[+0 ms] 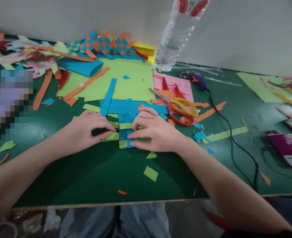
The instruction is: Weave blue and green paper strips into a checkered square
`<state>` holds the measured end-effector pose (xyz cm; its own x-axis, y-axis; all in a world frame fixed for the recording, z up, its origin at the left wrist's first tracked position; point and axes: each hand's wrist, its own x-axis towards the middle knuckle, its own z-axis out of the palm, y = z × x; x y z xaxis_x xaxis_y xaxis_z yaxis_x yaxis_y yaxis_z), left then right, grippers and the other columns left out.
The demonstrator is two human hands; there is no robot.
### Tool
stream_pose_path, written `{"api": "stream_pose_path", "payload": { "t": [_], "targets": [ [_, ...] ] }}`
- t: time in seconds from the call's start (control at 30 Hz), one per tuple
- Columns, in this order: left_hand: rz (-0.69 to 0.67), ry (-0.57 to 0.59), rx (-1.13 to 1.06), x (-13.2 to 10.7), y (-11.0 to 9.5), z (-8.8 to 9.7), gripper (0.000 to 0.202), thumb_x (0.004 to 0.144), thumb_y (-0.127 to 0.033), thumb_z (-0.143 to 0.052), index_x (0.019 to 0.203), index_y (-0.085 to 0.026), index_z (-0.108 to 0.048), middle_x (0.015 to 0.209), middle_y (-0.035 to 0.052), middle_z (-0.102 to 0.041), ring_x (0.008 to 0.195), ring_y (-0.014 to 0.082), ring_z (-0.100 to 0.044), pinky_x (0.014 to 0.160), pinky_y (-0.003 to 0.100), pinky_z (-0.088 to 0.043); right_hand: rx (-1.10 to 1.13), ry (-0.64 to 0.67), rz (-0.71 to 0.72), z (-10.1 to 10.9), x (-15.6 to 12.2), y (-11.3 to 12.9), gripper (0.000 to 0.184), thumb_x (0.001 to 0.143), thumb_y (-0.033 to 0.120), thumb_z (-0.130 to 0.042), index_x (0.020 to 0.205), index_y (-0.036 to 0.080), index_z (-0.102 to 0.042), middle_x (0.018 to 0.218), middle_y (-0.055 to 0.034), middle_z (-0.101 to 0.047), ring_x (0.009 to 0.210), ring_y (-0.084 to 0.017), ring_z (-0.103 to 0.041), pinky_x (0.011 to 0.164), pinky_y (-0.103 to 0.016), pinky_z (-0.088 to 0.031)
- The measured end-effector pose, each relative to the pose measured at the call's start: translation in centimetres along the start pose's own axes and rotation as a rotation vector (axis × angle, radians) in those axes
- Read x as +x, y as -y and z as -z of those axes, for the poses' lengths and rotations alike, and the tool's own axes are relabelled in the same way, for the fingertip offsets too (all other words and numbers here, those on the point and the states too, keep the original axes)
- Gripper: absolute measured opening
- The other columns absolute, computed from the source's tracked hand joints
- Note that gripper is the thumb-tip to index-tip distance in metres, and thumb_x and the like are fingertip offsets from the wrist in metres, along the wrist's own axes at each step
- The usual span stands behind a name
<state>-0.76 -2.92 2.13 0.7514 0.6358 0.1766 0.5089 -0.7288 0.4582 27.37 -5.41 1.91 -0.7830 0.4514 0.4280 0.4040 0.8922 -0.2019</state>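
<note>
Head view: both hands meet over a small woven patch [125, 134] of blue and light-green paper strips, which lies flat on the green surface [98, 172] just in front of the person, at the near edge of a blue sheet [146, 107].

The left hand [86, 130] has its grip closed in a pinch, thumb against fingertips, on the end of a green strip [111, 136] that runs sideways into the patch; held this low, the strip stays level with the blue ones it crosses.

The right hand [155, 132] grasps nothing. Its fingers are spread and pressed flat on the patch, which likely keeps the loose strips from sliding.

The scissors [183, 109] lie just to the right of that hand, within easy reach. Farther back are a light-green sheet [126, 79], a finished orange-and-blue weave [106, 44], a clear bottle [175, 36] and a glue gun [194, 79], all well apart from the 2 hands.
</note>
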Motion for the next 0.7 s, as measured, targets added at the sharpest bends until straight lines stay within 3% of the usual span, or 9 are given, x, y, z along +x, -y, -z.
{"api": "stream_pose_path", "payload": {
  "t": [0.7],
  "targets": [
    [0.005,0.001,0.000,0.23,0.00,0.08,0.043,0.106,-0.052,-0.045,0.092,-0.026,-0.077,0.081,0.0013,-0.079,0.076,0.0185,-0.071,0.087,0.038,-0.047,0.068,0.023,-0.051,0.05,0.13,0.19,0.026,0.102,0.039,-0.061,0.098,0.021,-0.079,0.087,-0.0025,-0.075,0.085,-0.018,-0.063,0.114,-0.045,-0.040]
  ]
}}
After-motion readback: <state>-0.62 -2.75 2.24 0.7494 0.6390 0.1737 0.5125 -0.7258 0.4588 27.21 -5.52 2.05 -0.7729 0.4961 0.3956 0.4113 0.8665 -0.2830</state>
